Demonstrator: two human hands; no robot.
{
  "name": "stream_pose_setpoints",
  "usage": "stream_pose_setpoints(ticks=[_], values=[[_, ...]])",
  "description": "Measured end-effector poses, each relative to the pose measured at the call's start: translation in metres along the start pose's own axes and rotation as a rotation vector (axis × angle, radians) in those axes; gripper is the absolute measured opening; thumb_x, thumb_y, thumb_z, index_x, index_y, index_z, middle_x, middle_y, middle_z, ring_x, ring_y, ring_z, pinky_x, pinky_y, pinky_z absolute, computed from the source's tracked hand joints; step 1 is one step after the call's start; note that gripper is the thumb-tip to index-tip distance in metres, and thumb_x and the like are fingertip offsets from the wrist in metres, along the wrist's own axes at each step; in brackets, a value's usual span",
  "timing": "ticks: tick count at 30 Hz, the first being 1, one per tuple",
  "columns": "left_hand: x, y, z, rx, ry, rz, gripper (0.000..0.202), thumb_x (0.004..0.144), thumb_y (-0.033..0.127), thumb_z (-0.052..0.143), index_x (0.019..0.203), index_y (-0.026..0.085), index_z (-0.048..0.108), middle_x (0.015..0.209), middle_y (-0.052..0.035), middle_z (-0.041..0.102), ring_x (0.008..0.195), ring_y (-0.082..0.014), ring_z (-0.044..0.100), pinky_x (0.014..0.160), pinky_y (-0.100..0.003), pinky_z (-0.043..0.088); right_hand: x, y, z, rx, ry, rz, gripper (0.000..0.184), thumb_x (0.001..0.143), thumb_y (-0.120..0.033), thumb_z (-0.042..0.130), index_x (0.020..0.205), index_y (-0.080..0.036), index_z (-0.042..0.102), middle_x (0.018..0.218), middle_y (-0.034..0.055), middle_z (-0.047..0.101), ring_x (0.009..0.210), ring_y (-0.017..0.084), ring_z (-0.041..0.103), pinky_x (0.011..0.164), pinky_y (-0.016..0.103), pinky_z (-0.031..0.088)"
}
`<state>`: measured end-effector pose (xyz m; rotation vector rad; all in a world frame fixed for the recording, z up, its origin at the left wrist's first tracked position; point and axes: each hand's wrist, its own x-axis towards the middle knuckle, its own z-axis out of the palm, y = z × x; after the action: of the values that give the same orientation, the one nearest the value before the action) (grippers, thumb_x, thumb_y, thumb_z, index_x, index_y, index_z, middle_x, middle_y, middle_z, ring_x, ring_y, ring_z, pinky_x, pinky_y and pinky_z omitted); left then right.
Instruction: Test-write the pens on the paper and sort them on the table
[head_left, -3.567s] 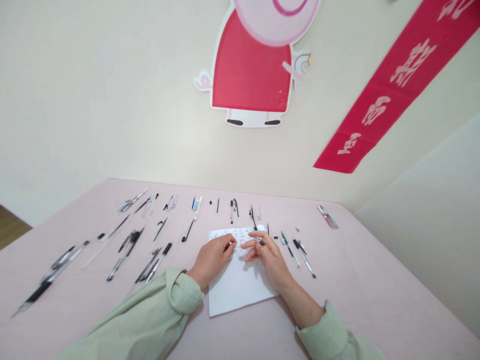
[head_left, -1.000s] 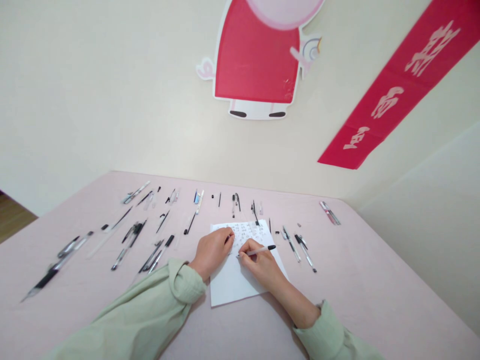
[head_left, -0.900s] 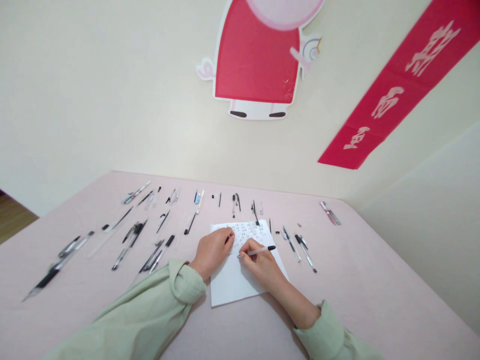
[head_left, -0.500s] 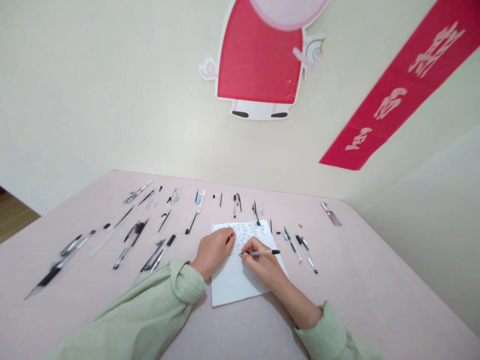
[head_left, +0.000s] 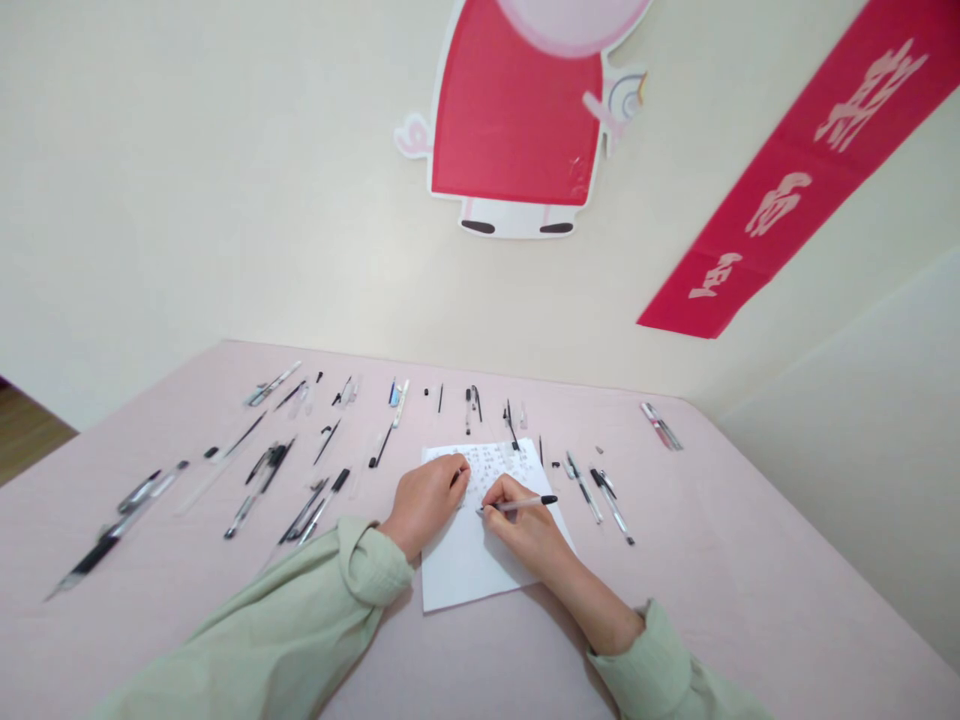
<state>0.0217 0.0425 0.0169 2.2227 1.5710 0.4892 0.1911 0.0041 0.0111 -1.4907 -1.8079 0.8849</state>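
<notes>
A sheet of white paper [head_left: 465,580] lies on the pink tabletop, with rows of small handwritten marks across its upper part. My right hand [head_left: 529,530] rests on it, fingers closed around a pen [head_left: 517,504] with a clear barrel and black end. The pen's tip meets the paper near the middle, and its black end points right. On the paper's left edge sits my left hand [head_left: 427,505], curled closed. Something small and dark shows between its thumb and fingers, too small to name.
Pens and pen parts are spread over the pink table [head_left: 712,600]: a group of pens [head_left: 315,510] at left, pens [head_left: 611,505] right of the paper, and a pink and grey pair of pens [head_left: 661,427] far right. Behind stands a wall [head_left: 300,200] with a red banner [head_left: 780,200].
The pen's black end has tilted up very slightly in my right hand. My left hand stays in place, and the whole view has shifted a little.
</notes>
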Motion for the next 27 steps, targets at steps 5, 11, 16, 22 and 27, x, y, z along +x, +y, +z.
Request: stream_pose_setpoints(ticks=[5, 11, 16, 22, 27], values=[[0.0000, -0.0005, 0.0002, -0.003, 0.001, 0.006, 0.022, 0.093, 0.030, 0.040, 0.089, 0.024, 0.060, 0.091, -0.0013, 0.070, 0.082, -0.0177, 0.062, 0.063, -0.026, 0.035, 0.0005, 0.0006, 0.0000, 0.013, 0.010, 0.006, 0.005, 0.075, -0.018, 0.051, 0.073, -0.022, 0.052, 0.062, -0.0053, 0.050, 0.060, 0.013, 0.047, 0.059, 0.024, 0.035], [-0.0001, 0.0017, -0.0019, 0.000, -0.012, -0.011, 0.022, 0.093, 0.030, 0.040, 0.089, 0.024, 0.061, 0.091, -0.0014, 0.070, 0.083, -0.0178, 0.062, 0.063, -0.026, 0.035, -0.0004, -0.0004, -0.0006, 0.026, 0.004, 0.011, 0.006, 0.075, -0.018, 0.052, 0.071, -0.022, 0.050, 0.061, -0.0054, 0.048, 0.059, 0.012, 0.046, 0.058, 0.024, 0.034], [0.0000, 0.0017, -0.0019, -0.005, -0.019, -0.022, 0.023, 0.093, 0.031, 0.039, 0.090, 0.025, 0.061, 0.091, -0.0013, 0.070, 0.084, -0.0179, 0.062, 0.063, -0.026, 0.036, -0.0007, 0.0017, -0.0005, 0.035, -0.001, 0.014, 0.004, 0.076, -0.019, 0.052, 0.073, -0.022, 0.051, 0.064, -0.0047, 0.050, 0.062, 0.013, 0.048, 0.060, 0.024, 0.036], [0.0003, 0.0004, 0.0005, -0.003, 0.000, -0.008, 0.023, 0.093, 0.030, 0.040, 0.091, 0.025, 0.061, 0.093, -0.0015, 0.070, 0.084, -0.0178, 0.062, 0.065, -0.026, 0.037, 0.0000, 0.0030, -0.0002, 0.036, 0.008, 0.007, 0.004, 0.076, -0.019, 0.052, 0.074, -0.022, 0.053, 0.066, -0.0044, 0.053, 0.065, 0.014, 0.050, 0.063, 0.024, 0.037], [0.0005, 0.0014, -0.0006, -0.008, -0.017, -0.023, 0.023, 0.093, 0.029, 0.040, 0.092, 0.025, 0.062, 0.095, -0.0017, 0.070, 0.086, -0.0182, 0.062, 0.067, -0.026, 0.038, 0.0011, 0.0022, -0.0014, 0.035, 0.041, 0.015, 0.006, 0.078, -0.020, 0.051, 0.072, -0.022, 0.052, 0.067, -0.0039, 0.053, 0.066, 0.014, 0.050, 0.063, 0.025, 0.038]])
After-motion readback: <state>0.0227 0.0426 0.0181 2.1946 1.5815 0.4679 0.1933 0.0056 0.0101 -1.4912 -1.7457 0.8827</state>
